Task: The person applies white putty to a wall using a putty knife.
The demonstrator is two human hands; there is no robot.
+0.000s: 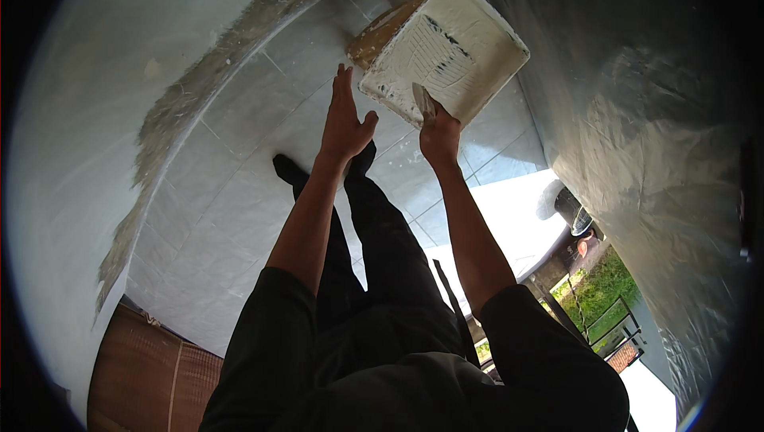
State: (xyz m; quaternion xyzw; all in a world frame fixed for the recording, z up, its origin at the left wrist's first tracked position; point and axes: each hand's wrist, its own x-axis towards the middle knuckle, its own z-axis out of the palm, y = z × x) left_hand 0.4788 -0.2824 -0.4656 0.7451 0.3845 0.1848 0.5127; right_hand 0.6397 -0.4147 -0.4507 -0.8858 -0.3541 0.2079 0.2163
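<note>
My right hand [440, 138] is closed on a putty knife [423, 100], whose pale, smeared blade lies over the near edge of a white paint tray [483, 48]. The tray holds creamy white paint over a ribbed slope, with dark patches showing through; a brown object [370, 42], perhaps cardboard, shows under its left side. My left hand [347, 122] is open, fingers stretched out toward the tray's lower left corner, holding nothing. My dark-clad legs and feet stand below it.
A grey tiled floor [231, 217] runs beneath. A wall [87, 122] with an unpainted lower band curves along the left. Crinkled plastic sheeting [652, 169] covers the right side; a bright opening there shows grass [597, 285]. A brown panel [155, 364] is at lower left.
</note>
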